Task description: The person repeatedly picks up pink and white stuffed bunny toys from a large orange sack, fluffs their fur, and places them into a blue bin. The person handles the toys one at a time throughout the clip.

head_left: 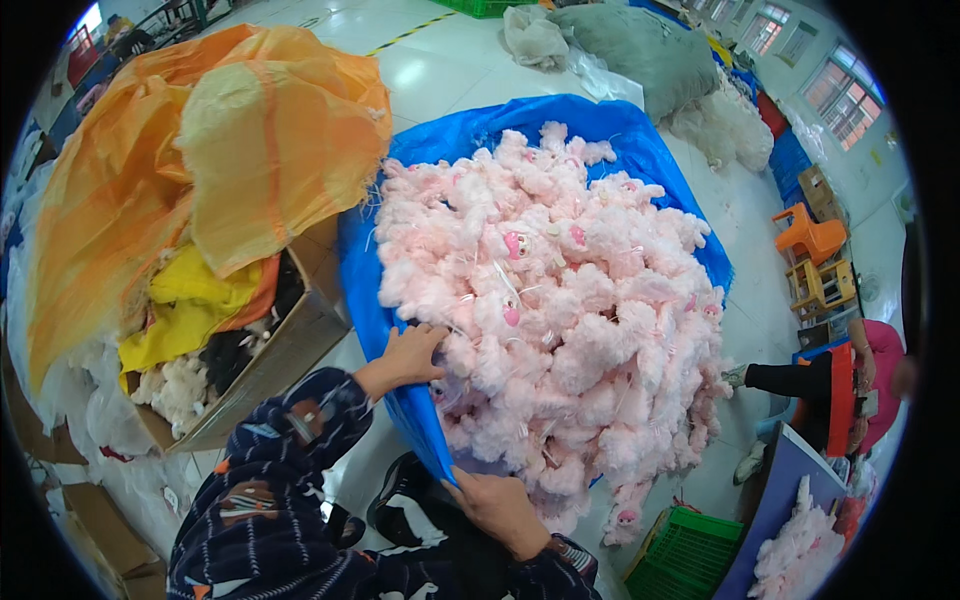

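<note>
A large blue bag (362, 262) stands in the middle, heaped with pale pink plush toys (590, 290). Several toys show brighter pink faces, and white strands lie among the fur. At the bag's near left rim, my left hand (410, 355) curls its fingers over the edge, with the fingertips against the toys. Lower down, my right hand (497, 508) pinches the near rim, the blue sheet drawn taut between both hands. One toy (626, 515) hangs out over the near right side.
At left stands a cardboard box (270, 365) of plush pieces and cloth, with an orange woven sack (290, 150) over it. A green crate (685, 555) is at lower right, near a seated person (880, 380) in pink. Stuffed sacks (640, 55) lie at the back.
</note>
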Tool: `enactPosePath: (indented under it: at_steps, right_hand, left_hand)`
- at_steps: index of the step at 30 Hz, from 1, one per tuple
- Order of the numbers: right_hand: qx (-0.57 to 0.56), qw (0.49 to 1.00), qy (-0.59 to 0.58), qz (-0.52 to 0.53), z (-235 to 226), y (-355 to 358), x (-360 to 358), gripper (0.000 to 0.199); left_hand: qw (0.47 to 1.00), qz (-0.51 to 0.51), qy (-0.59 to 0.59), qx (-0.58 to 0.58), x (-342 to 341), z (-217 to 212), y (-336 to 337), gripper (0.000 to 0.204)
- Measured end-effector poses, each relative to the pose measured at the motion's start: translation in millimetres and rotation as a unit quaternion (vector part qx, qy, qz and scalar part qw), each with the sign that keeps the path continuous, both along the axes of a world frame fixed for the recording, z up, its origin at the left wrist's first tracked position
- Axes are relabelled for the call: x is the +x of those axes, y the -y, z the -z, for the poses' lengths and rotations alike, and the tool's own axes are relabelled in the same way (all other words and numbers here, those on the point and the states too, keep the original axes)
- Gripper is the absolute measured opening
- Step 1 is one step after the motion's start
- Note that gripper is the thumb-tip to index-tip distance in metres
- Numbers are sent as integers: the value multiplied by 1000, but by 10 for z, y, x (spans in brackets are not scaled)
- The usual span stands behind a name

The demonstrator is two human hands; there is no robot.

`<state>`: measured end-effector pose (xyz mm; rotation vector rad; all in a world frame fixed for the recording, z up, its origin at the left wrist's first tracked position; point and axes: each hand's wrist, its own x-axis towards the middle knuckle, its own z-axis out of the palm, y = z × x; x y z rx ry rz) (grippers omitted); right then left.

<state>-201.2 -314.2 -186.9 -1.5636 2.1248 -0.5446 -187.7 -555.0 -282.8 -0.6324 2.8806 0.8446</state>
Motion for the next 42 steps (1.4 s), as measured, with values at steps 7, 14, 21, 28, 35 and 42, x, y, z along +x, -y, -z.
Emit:
enactPosePath:
  at_steps: [7, 14, 21, 28, 35, 42]
  right_hand:
    - [-54, 995, -80, -37, -115, -73, 557, 18]
    - [-72, 991, -105, 42, -1, -237, 787, 15]
    - [-59, 992, -82, 69, -72, -312, 701, 14]
    - [-20, 998, -58, 20, -69, -294, 651, 15]
    - [-14, 999, -49, 11, -58, -286, 571, 16]
    - [-33, 998, -18, 47, -41, -382, 485, 17]
  left_hand:
    - [978, -132, -8, -163, 240, 89, 306, 52]
    - [931, -314, -188, -13, 189, 367, 594, 42]
    - [789, -548, -108, 255, 207, 911, 1212, 67]
    - [791, -411, -50, 450, -106, 878, 1494, 28]
    - [740, -407, -200, 497, -4, 1383, 1562, 23]
    - [851, -363, -245, 290, -256, 531, 1373, 27]
